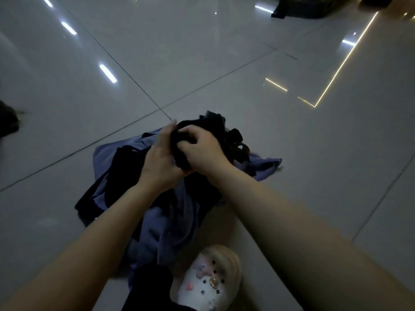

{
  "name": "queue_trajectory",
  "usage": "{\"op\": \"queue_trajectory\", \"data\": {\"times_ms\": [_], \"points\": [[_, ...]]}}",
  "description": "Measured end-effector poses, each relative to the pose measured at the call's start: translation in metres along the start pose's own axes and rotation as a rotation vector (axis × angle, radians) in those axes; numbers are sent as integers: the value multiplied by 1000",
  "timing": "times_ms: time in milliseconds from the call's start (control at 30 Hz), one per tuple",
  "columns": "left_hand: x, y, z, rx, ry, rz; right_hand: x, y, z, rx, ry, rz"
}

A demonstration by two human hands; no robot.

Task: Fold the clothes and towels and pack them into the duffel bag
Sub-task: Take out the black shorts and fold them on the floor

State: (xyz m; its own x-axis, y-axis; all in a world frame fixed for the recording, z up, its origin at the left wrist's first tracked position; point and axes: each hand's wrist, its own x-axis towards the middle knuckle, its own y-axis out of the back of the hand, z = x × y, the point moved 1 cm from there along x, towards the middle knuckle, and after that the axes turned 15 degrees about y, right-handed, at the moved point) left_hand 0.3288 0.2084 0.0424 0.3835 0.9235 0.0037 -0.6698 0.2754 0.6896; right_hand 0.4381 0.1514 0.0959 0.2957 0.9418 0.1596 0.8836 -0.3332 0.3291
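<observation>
Between my two hands, just above the pile of clothes (157, 212) on the tiled floor (224, 63), was a small black garment (179, 151), bunched into a wad with no long axis I could make out. My left hand (160, 158) cupped it from the left while my right hand (202, 149) curled its fingers into it from the right, so both were equally near and both were holding it. Nearer me stood my white clog (208, 281); a dark thing at the far top edge may have been the duffel bag, though I could not tell.

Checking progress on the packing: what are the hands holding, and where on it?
Both hands, left and right, grip a bunched black garment around its crumpled middle.
</observation>
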Motion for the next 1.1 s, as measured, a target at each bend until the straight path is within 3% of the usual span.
{"op": "queue_trajectory", "data": {"times_ms": [67, 233, 333, 433, 500, 567, 700, 833, 967, 1033, 1100], "points": [[4, 16, -13, -11, 57, 86, -1, 0, -3, 16, -49, -71], [12, 0, -36, 141, 59, 166, -2, 54, 57, -72, -311, 75], [30, -28, -25, 290, 138, -2, -15, 88, 99, -20, -498, 246], [45, -52, -21, 618, 234, -260, -31, 103, 138, 54, -649, 314], [47, -60, -24, 817, 201, -292, -38, 99, 159, 77, -739, 265], [45, -57, -27, 871, 124, -209, -38, 90, 166, 90, -794, 225], [39, -15, -53, 695, 75, -18, -24, 71, 166, 92, -723, 151], [25, 59, -89, 496, 335, 211, -2, 57, 147, 21, -593, 92], [-4, 139, -109, 548, 490, 420, 20, 44, 119, -52, -483, -22], [-16, 165, -115, 595, 512, 455, 26, 32, 109, -72, -438, -97], [-22, 172, -122, 644, 533, 372, 25, 14, 100, -83, -410, -176]]}}
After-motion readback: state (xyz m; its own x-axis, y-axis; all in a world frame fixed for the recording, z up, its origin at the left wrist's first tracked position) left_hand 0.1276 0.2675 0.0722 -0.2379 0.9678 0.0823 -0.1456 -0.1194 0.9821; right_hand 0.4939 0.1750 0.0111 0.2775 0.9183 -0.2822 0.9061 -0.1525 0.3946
